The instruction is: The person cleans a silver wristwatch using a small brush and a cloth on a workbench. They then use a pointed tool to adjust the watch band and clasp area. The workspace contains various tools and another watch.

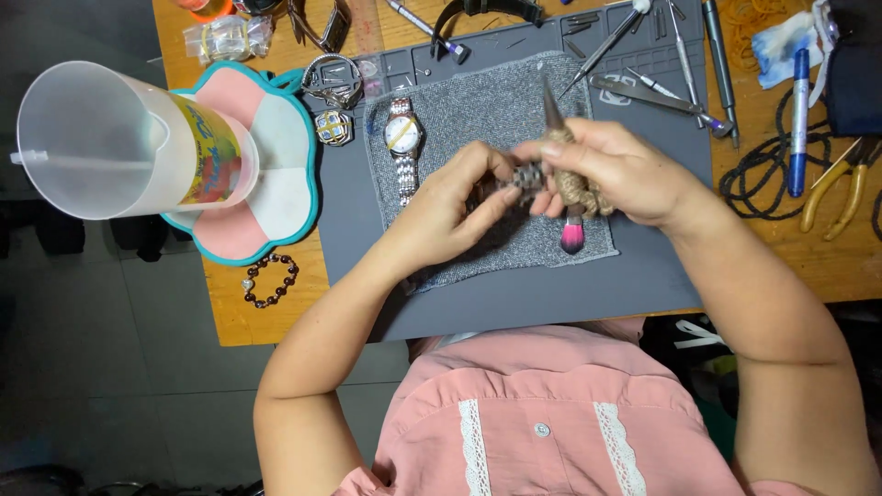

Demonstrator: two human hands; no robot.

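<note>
My left hand (450, 207) pinches a metal watch band (525, 176) between thumb and fingers over a grey glittery cloth (487, 101). My right hand (611, 165) grips a tool with a rope-wrapped handle (581, 191); its pink end (571, 239) points toward me and its dark tip (551, 106) points away. The two hands meet at the band. A silver wristwatch with a white dial (403, 138) lies on the cloth to the left of my left hand.
A grey work mat (514, 294) covers the wooden table (266, 312). A large translucent jug (119, 142) stands on a pink and teal coaster at left, with a bead bracelet (269, 280) below. Screwdrivers, tweezers, a blue pen (799, 110), yellow-handled pliers (841, 188) and black cord lie at the back and right.
</note>
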